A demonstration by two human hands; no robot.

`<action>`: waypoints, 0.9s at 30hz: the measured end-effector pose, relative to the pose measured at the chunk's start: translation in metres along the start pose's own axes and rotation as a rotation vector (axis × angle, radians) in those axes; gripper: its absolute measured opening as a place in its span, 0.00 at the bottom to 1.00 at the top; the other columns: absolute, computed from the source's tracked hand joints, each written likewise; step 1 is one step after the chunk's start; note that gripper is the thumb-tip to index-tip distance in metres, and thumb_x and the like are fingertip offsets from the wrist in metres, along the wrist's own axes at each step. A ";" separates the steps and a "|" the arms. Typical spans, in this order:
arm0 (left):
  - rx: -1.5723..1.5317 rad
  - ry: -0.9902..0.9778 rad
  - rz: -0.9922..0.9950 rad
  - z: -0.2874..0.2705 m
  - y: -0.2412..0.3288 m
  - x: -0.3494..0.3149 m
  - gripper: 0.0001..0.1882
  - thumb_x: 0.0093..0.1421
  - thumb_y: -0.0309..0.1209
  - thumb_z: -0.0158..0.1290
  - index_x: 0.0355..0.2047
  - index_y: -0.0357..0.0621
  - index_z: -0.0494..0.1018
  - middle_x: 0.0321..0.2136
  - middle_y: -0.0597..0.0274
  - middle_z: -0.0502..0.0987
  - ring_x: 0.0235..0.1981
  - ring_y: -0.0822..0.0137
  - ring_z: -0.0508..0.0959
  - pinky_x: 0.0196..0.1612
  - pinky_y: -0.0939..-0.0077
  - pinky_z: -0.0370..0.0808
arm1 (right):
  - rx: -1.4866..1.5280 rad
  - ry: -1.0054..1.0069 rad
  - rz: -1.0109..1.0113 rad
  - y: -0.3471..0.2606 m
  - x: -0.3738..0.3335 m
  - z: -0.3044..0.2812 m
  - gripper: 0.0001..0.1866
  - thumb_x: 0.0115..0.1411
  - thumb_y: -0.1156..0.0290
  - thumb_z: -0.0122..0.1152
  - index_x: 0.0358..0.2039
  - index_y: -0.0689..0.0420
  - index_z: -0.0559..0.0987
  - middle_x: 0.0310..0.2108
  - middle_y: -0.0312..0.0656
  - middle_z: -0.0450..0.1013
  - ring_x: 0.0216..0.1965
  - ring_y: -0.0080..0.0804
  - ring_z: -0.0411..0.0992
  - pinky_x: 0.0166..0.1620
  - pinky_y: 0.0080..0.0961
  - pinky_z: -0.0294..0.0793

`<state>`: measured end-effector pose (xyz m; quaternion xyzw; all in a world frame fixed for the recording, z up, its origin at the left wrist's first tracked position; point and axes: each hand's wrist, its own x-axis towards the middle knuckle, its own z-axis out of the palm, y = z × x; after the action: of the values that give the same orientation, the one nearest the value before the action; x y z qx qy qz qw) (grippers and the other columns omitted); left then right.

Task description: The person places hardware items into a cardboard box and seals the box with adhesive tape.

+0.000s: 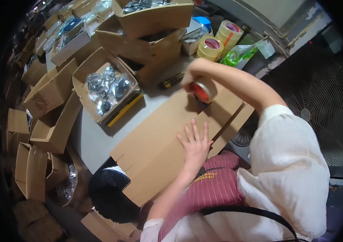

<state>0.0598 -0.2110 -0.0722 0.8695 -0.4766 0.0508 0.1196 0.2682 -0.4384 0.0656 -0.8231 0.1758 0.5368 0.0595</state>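
A flattened brown cardboard box (155, 133) lies slantwise on the grey table in front of me, its slotted flaps sticking out past the near edge. My left hand (196, 142) rests flat on the cardboard with its fingers spread. Bent over the far part of the box, my right hand (189, 80) is closed on a roll of packing tape (205, 91) with a red core. The roll is held on edge, at or just above a seam between the flaps. Whether it sits in a dispenser, and whether tape is stuck down, I cannot tell.
An open box of bagged parts (109, 88) stands left of the cardboard. Behind it are stacked cartons (147, 48), a yellow-and-black utility knife (172, 80) and spare tape rolls (210, 48). More open boxes (30, 171) crowd the left. A large fan (304, 115) is at right.
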 end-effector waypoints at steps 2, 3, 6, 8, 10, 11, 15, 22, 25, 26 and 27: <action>0.021 0.007 -0.017 -0.001 -0.001 -0.003 0.42 0.65 0.59 0.53 0.74 0.53 0.59 0.72 0.30 0.53 0.69 0.25 0.56 0.62 0.15 0.53 | 0.223 0.125 -0.108 0.030 -0.021 0.026 0.18 0.47 0.61 0.67 0.34 0.61 0.86 0.33 0.47 0.82 0.32 0.37 0.80 0.38 0.34 0.79; 0.010 -0.003 -0.019 -0.005 0.000 -0.001 0.43 0.64 0.59 0.53 0.74 0.54 0.59 0.72 0.31 0.52 0.69 0.25 0.56 0.62 0.15 0.53 | 0.187 0.261 -0.181 0.055 -0.038 0.045 0.22 0.48 0.61 0.69 0.40 0.65 0.86 0.34 0.46 0.84 0.34 0.36 0.81 0.40 0.34 0.81; 0.008 -0.029 -0.039 -0.005 0.002 -0.003 0.43 0.63 0.59 0.54 0.74 0.55 0.59 0.73 0.31 0.52 0.70 0.25 0.56 0.61 0.15 0.54 | 0.336 0.666 -0.407 0.081 -0.088 0.141 0.24 0.48 0.59 0.67 0.44 0.60 0.86 0.32 0.57 0.81 0.34 0.51 0.82 0.40 0.40 0.80; 0.019 -0.033 -0.025 -0.001 0.002 -0.002 0.44 0.63 0.59 0.55 0.74 0.56 0.59 0.73 0.31 0.51 0.70 0.25 0.56 0.61 0.14 0.54 | 0.492 0.858 -0.358 0.076 -0.102 0.184 0.27 0.48 0.59 0.66 0.48 0.58 0.85 0.31 0.58 0.80 0.34 0.54 0.81 0.41 0.41 0.80; 0.043 -0.017 -0.027 0.000 0.006 -0.002 0.44 0.62 0.59 0.56 0.74 0.57 0.59 0.73 0.30 0.51 0.70 0.26 0.55 0.60 0.14 0.55 | 0.586 0.864 -0.354 0.085 -0.101 0.195 0.27 0.49 0.60 0.66 0.51 0.57 0.84 0.31 0.56 0.81 0.32 0.52 0.81 0.40 0.40 0.80; 0.046 -0.034 -0.004 -0.001 0.007 0.000 0.44 0.62 0.59 0.56 0.74 0.57 0.59 0.73 0.30 0.51 0.70 0.26 0.55 0.60 0.14 0.55 | 0.655 0.874 -0.362 0.090 -0.101 0.203 0.28 0.51 0.61 0.65 0.54 0.56 0.83 0.31 0.54 0.82 0.30 0.50 0.81 0.39 0.38 0.80; 0.071 -0.033 -0.024 -0.003 0.005 -0.002 0.44 0.62 0.58 0.57 0.74 0.57 0.58 0.73 0.29 0.50 0.70 0.26 0.56 0.59 0.14 0.56 | 0.626 0.905 -0.337 0.096 -0.137 0.253 0.30 0.50 0.63 0.63 0.56 0.48 0.82 0.31 0.58 0.80 0.35 0.55 0.80 0.39 0.45 0.79; 0.108 -0.007 0.045 -0.006 0.009 0.002 0.46 0.62 0.56 0.59 0.74 0.47 0.58 0.72 0.26 0.50 0.71 0.25 0.54 0.62 0.15 0.53 | 0.687 1.163 -0.269 0.116 -0.148 0.344 0.30 0.50 0.66 0.69 0.57 0.46 0.83 0.26 0.49 0.76 0.27 0.49 0.76 0.33 0.39 0.76; 0.132 0.021 0.078 -0.004 0.014 0.009 0.48 0.61 0.55 0.60 0.72 0.38 0.58 0.71 0.25 0.52 0.72 0.26 0.53 0.65 0.16 0.50 | 0.703 1.204 -0.286 0.120 -0.145 0.353 0.30 0.50 0.66 0.69 0.57 0.46 0.83 0.26 0.48 0.75 0.28 0.46 0.76 0.32 0.38 0.76; 0.154 0.015 0.090 -0.004 0.017 0.012 0.49 0.60 0.54 0.61 0.71 0.33 0.58 0.71 0.26 0.53 0.73 0.27 0.52 0.67 0.17 0.48 | 0.715 1.208 -0.280 0.121 -0.145 0.356 0.30 0.50 0.66 0.69 0.57 0.46 0.82 0.26 0.47 0.75 0.27 0.46 0.76 0.32 0.38 0.75; 0.162 0.017 0.098 -0.004 0.019 0.014 0.49 0.60 0.54 0.61 0.71 0.33 0.58 0.71 0.26 0.53 0.73 0.27 0.52 0.67 0.17 0.48 | 0.727 1.210 -0.275 0.121 -0.145 0.359 0.30 0.50 0.66 0.69 0.58 0.45 0.82 0.26 0.47 0.74 0.27 0.45 0.75 0.32 0.38 0.75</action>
<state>0.0514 -0.2309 -0.0621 0.8516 -0.5117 0.1025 0.0502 -0.1368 -0.4152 0.0579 -0.9192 0.2402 -0.1183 0.2889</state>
